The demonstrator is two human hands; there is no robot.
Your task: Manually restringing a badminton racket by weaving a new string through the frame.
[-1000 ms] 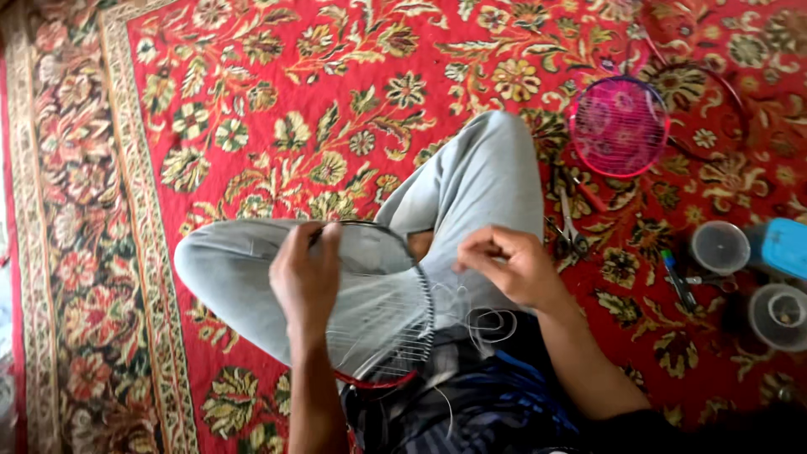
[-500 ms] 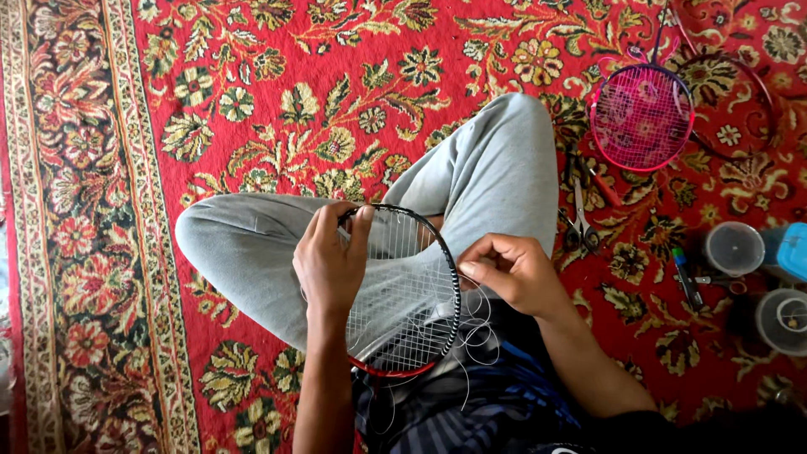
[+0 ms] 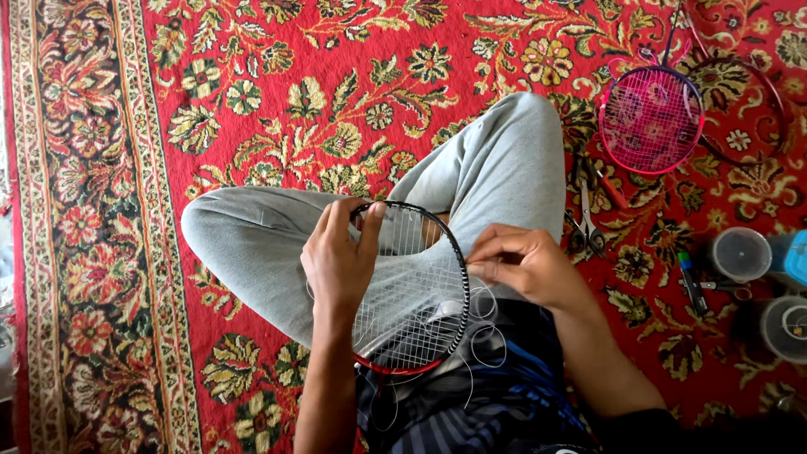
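Red floral carpet, broad bare stretch toward its left border. Black-framed racket head on the lap: left hand clasps its top rim, right hand pinches loose string at the right rim. Handle hidden. Pink racket, scissors, containers crowd the carpet's right edge, partly cut off.

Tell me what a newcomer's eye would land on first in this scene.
First, the red floral carpet that fills the floor. Next, at the centre, the black and red racket head resting on the person's crossed legs in grey trousers, with the left hand on its frame and the right hand pinching thin white string at its edge. At upper right, a pink racket head lies on the carpet.
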